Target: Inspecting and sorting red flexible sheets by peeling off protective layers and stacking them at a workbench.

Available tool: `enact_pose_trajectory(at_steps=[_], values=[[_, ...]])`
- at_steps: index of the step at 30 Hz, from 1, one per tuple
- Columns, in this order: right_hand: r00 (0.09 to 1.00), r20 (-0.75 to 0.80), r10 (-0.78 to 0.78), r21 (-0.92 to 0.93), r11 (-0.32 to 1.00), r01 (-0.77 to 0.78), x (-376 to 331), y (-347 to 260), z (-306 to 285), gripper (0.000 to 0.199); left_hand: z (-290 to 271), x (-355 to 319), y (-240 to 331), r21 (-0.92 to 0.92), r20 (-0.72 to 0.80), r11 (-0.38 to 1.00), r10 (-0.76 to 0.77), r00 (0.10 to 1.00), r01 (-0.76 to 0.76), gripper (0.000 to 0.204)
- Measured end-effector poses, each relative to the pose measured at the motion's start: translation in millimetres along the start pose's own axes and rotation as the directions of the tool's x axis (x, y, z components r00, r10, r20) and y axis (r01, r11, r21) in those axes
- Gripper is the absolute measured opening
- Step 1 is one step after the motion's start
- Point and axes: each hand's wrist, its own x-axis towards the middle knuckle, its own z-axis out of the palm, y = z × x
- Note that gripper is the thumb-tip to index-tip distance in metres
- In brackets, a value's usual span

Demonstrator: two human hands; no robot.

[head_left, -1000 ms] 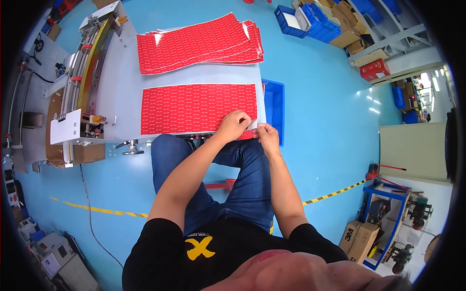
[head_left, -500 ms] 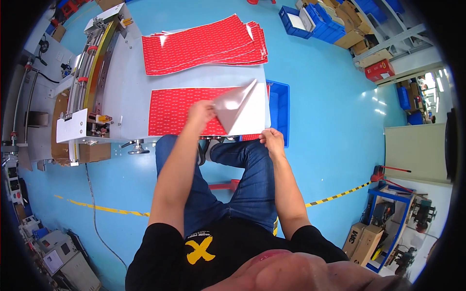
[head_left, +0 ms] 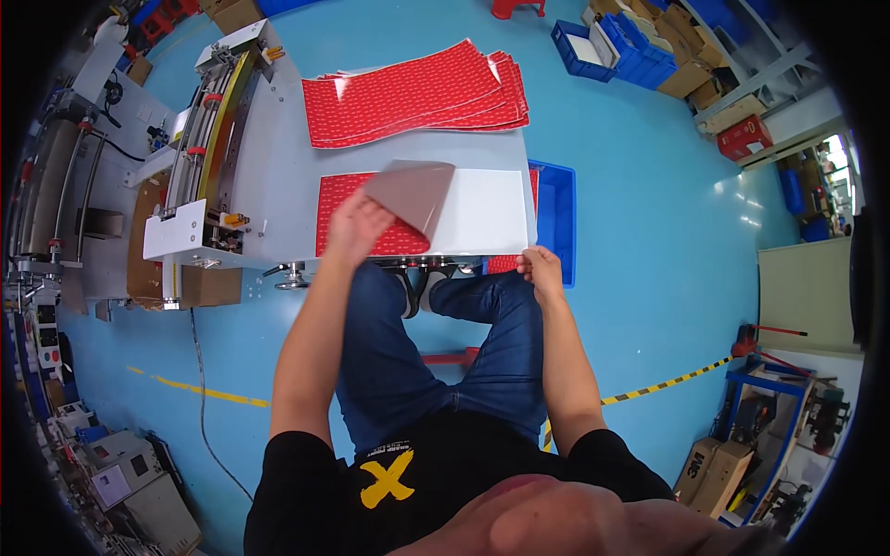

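On the light grey worktable (head_left: 283, 153) lies a white sheet (head_left: 484, 211), its right half bare. A glossy red backing film (head_left: 336, 193) still covers its left part. My left hand (head_left: 362, 227) grips the film's loose end, which folds back in a grey-brown flap over the middle of the sheet. The fingertips on the flap are partly hidden. At the sheet's near right corner, my right hand (head_left: 540, 269) pinches the edge between closed fingers. Beyond the sheet rests a fanned stack of red-covered sheets (head_left: 413, 97).
A roller machine (head_left: 215, 139) stands along the table's left side. Below the table's right edge is a blue bin (head_left: 556, 222) with red material beside it. My legs are under the near edge. Blue crates (head_left: 640, 56) and cartons stand at the far right.
My left hand has drawn the film's flap leftward, baring more of the white sheet. My right hand stays at the near right corner. The whole view has shifted slightly.
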Motion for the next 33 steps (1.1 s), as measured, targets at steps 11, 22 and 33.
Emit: enact_pose_trajectory(at_steps=[11,22,33], values=[[0.991,-0.113,-0.073,0.001,0.997,0.073,-32.2,-8.9,-19.7,0.017,102.7,-4.3,-138.7,0.960,0.222,-0.142,-0.146,0.964,-0.243,0.087],[0.717,0.480,-0.505,-0.852,-0.072,0.519,54.3,-58.9,82.0,0.066,-22.4,25.8,-4.6,0.745,0.219,-0.667,0.271,0.937,0.018,0.075],[0.759,0.440,-0.480,-0.886,-0.096,0.453,61.4,-63.5,79.1,0.082,-32.4,40.3,48.7,0.782,0.338,-0.612,0.577,0.744,0.119,0.076]])
